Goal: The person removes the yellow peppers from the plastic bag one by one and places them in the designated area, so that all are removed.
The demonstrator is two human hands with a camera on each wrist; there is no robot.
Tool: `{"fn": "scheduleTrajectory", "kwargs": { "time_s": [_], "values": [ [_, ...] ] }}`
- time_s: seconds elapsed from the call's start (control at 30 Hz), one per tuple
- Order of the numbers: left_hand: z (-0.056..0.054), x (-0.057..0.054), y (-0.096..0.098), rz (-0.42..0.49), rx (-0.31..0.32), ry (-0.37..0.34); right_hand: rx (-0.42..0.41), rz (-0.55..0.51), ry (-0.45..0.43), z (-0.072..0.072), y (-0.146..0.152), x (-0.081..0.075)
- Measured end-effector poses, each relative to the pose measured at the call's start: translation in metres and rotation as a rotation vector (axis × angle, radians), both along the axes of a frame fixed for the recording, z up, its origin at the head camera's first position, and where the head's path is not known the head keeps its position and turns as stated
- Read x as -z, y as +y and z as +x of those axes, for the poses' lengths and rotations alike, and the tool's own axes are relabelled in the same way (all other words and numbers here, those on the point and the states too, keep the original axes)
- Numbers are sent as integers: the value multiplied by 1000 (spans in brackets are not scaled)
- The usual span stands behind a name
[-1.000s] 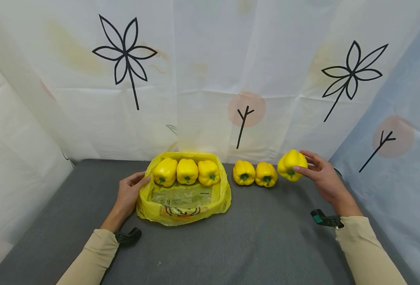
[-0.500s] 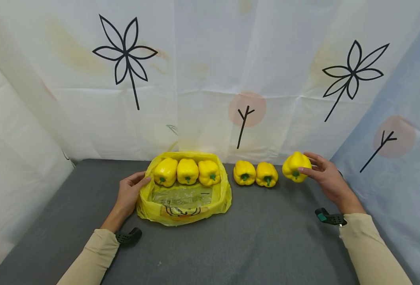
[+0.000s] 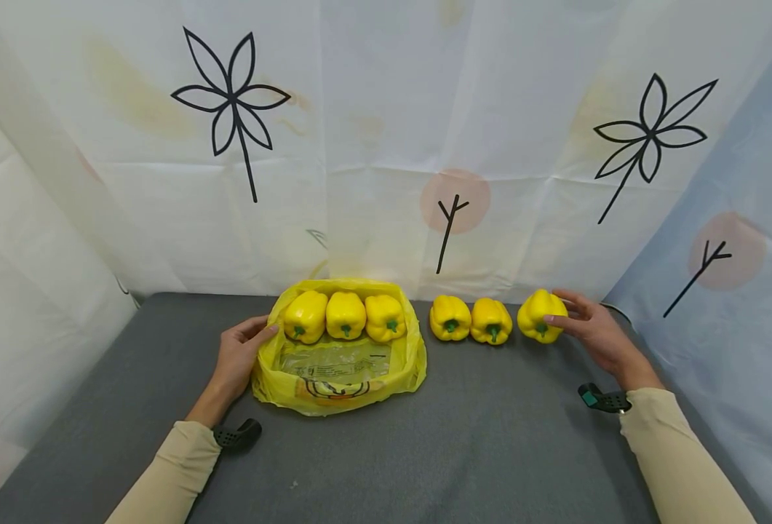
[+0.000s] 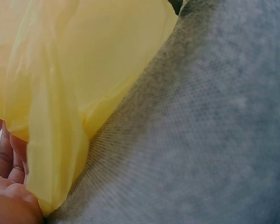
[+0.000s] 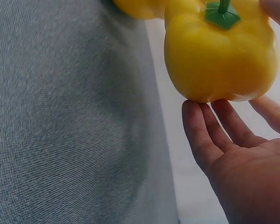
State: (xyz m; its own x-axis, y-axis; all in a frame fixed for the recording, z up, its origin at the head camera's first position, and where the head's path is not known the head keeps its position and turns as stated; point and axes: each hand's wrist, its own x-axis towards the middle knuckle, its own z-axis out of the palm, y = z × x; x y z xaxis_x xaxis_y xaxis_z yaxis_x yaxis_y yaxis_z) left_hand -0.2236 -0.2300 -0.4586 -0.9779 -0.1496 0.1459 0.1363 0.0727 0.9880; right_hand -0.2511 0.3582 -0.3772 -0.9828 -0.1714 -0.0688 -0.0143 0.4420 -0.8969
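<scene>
Peppers [image 3: 345, 313], three of them, lie inside the yellow bag [image 3: 336, 399], whose left side the left hand [image 3: 236, 356] pinches narrowly. Well right of the bag, the right hand [image 3: 595, 331] holds a single pepper [image 3: 540, 311], its grip as wide as the fruit (green stem [image 5: 223, 17] turned nearward). Two more peppers [image 3: 450, 316] sit just right of the bag.

Bag print [image 3: 340, 371] too small to read; left fingers [image 4: 5, 151] partly hidden

Three peppers [image 3: 345, 315] in bag [image 3: 338, 402], three more [image 3: 491, 320] rightward
</scene>
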Motion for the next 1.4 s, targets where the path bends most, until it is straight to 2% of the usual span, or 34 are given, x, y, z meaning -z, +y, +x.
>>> {"fn": "scheduleTrajectory", "kwargs": {
  "time_s": [0.23, 0.67, 1.1, 1.4],
  "values": [
    [1, 0, 0, 4, -3, 2, -14, -15, -27, -5, 0, 9],
    [0, -1, 1, 16, -10, -12, -26, 45, -80, -15, -2, 20],
    [2, -1, 0, 15, -7, -5, -30, 68, -106, -23, -3, 23],
    [1, -1, 1, 19, -15, -11, -48, 21, -119, -25, -3, 26]
  ]
}}
